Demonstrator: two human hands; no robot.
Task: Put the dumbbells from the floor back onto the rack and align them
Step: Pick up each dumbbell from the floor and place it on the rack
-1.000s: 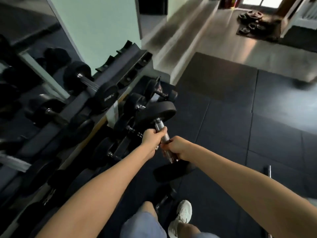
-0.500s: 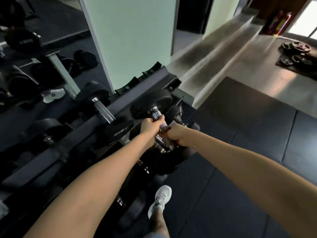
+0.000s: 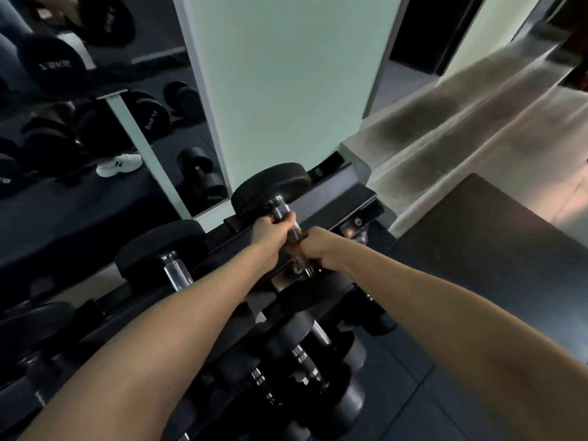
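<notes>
Both arms are stretched forward, entering from 7 and 4 o'clock and meeting just above the centre. The chrome handle of the dumbbell (image 3: 271, 189) is clasped by the left grip (image 3: 269, 231), fingers curled round it next to the far head. The right grip (image 3: 322, 249) is wrapped round the near end, just beside at 4 o'clock. The dumbbell is held over the top tier of the rack (image 3: 334, 200); whether it rests there cannot be told. A second dumbbell (image 3: 159, 246) lies at 8 o'clock.

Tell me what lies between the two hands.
Only the chrome dumbbell handle that left hand and right hand grip, seen in the head view.
</notes>
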